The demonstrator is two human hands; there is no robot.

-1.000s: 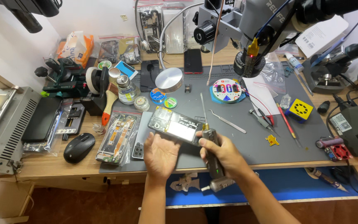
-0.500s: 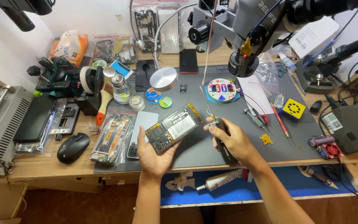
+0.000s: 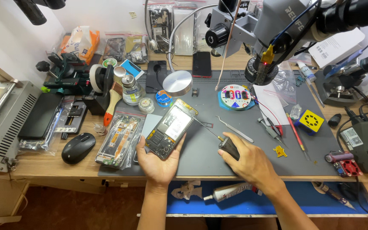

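One opened black smartphone with its back cover off (image 3: 170, 132), internals and a pale rectangular panel exposed, lies tilted in the left hand (image 3: 158, 159), cupped from beneath, fingers curled round its lower edge, above the front of the grey work mat (image 3: 201, 157). Right hand (image 3: 252, 164) closed round one black-handled tool with a thin metal shaft (image 3: 222, 142); shaft tip points at the phone's right edge, contact not clear.

On the mat: one silver tweezers (image 3: 235, 129) just right of the shaft; one round white parts dish with coloured compartments (image 3: 236, 96) beyond; two red-handled tools (image 3: 288, 130); one yellow cube with a dark pattern (image 3: 311, 121).

Packages: clear plastic bag holding a phone frame and orange flex strips (image 3: 118, 140) just left of the hand; an orange-and-white packet (image 3: 79, 40) at rear left; clear bags of parts along the back wall.

One black computer mouse (image 3: 78, 148) on the wooden bench. One grey microscope head (image 3: 273, 30) overhangs the mat's rear right.
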